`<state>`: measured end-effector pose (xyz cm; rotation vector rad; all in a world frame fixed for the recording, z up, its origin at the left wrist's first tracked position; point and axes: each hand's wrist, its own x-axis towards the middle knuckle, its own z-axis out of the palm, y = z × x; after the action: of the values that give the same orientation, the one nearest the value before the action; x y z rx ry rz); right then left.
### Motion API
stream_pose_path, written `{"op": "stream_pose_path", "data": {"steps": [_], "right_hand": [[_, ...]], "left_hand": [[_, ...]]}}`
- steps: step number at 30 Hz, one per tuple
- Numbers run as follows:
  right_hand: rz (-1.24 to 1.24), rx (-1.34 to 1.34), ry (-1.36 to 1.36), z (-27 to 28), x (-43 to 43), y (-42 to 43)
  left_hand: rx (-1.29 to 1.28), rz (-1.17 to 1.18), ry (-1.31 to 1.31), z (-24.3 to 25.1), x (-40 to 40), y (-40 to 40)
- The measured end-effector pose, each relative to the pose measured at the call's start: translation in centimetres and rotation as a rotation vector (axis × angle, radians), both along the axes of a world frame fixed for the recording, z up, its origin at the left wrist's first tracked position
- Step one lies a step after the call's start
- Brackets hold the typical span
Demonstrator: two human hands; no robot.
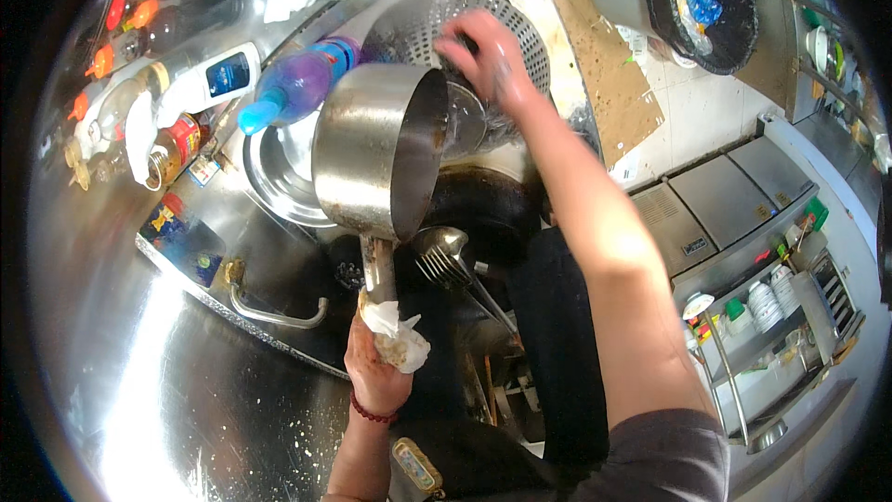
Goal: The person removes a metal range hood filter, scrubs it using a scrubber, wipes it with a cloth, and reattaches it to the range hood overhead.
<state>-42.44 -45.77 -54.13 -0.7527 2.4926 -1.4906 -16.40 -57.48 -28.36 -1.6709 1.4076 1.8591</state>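
My left hand (380, 369), with a red bead bracelet at the wrist, grips the handle of a metal saucepan (362, 146) through crumpled white paper. The saucepan is tipped on its side, its mouth facing right. My right hand (488, 59) hovers or rests over a perforated metal strainer (526, 35), its fingers curled; whether it holds anything is not clear. Below it is a clear rounded vessel (463, 118), partly hidden by the saucepan. A purple bottle with a blue cap (296, 84) lies left of the saucepan, above a shiny metal basin (279, 174).
A bent metal faucet (279, 317) is at lower left. A ladle (446, 240) and a fork-like utensil (442, 266) lie below a dark wok (484, 202). Several bottles (188, 14) line the upper left. A lined trash bin (655, 0) stands upper right, beside cardboard (606, 70) on the floor.
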Motion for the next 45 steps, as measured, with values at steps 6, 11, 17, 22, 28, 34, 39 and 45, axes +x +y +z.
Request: {"op": "stream_pose_path", "data": {"steps": [6,11,17,22,28,34,39,45], "right_hand": [[-0.302,0.498,-0.033,-8.1,-4.5,8.3],[-0.763,0.582,-0.161,-5.7,8.0,9.6],[-0.714,0.844,-0.582,-5.6,17.5,9.9],[-0.929,-0.026,-0.629,2.6,17.5,4.3],[-0.135,0.576,0.08,8.5,13.5,-2.7],[-0.142,0.672,0.279,7.0,12.9,-4.2],[-0.023,0.935,0.112,8.9,12.1,-4.7],[-0.056,1.132,0.031,8.4,12.3,-5.9]], "left_hand": [[-0.319,-0.528,0.105,-2.0,-0.8,1.0],[-0.267,-0.53,0.101,-2.4,-1.1,0.6],[-0.357,-0.611,0.188,-1.7,0.9,0.4],[0.045,0.359,0.154,1.3,7.5,-2.1],[0.116,0.688,0.015,-4.0,11.6,-5.2],[-0.837,-0.447,-0.179,-18.3,10.3,-7.3],[-0.142,0.21,0.032,-20.3,7.4,-6.5],[0.333,0.869,0.207,-14.4,9.9,-3.7]]}}
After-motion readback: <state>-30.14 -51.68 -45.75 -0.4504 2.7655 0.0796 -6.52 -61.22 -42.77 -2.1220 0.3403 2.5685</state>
